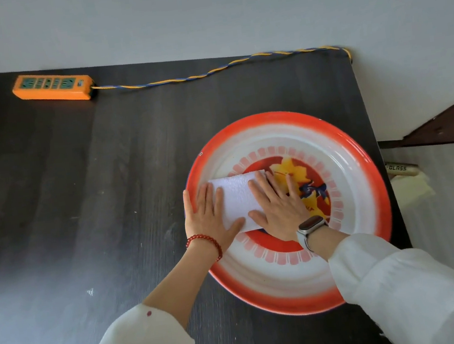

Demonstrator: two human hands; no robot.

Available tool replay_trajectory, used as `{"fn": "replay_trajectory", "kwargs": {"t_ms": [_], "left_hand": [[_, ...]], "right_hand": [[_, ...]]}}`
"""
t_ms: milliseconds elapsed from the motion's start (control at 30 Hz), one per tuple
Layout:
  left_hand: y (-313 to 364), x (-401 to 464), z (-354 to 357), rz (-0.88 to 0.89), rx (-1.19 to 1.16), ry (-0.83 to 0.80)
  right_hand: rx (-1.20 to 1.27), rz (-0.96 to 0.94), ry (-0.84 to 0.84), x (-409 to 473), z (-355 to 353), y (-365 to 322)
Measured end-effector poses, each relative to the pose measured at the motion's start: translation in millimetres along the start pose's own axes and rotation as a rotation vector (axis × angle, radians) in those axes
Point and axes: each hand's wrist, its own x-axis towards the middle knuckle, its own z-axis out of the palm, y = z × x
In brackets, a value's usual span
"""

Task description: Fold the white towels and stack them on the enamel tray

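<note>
A folded white towel lies inside the round enamel tray, left of the tray's middle. The tray has a red rim, a white band and a yellow flower picture. My left hand lies flat on the towel's left end, fingers spread, partly over the tray's left rim. On the towel's right end my right hand presses flat, also with its fingers apart. Neither hand grips the towel. A red bead bracelet is on the left wrist, a watch on the right.
The tray rests on a dark wooden table, near its right edge. An orange power strip lies at the back left, and its twisted yellow-blue cord runs along the back edge by the white wall.
</note>
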Motion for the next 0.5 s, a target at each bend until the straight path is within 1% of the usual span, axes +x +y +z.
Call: {"fn": "replay_trajectory", "kwargs": {"t_ms": [67,133,200,267,300,367,433,500], "left_hand": [[-3,-1,-6,0.010,0.008,-0.016],[-5,-5,-20,0.005,-0.008,0.002],[-4,-10,-40,-0.008,-0.107,0.049],[5,-10,-65,0.009,-0.237,0.067],[14,-10,-81,0.039,-0.285,0.070],[38,-8,-112,0.103,-0.361,0.093],[76,-12,-147,0.199,-0.409,0.133],[127,-23,-180,0.333,-0.427,0.185]], "right_hand": [[0.022,-0.036,-0.019,0,-8,1],[0.122,-0.044,0.017,-6,-22,3],[0.312,-0.008,0.152,-19,-38,7],[0.584,0.058,0.305,-38,-56,14],[0.708,0.110,0.343,-49,-64,22],[0.867,0.215,0.332,-73,-81,45],[0.921,0.310,0.330,-110,-92,83],[0.921,0.420,0.352,-161,-95,125]]}}
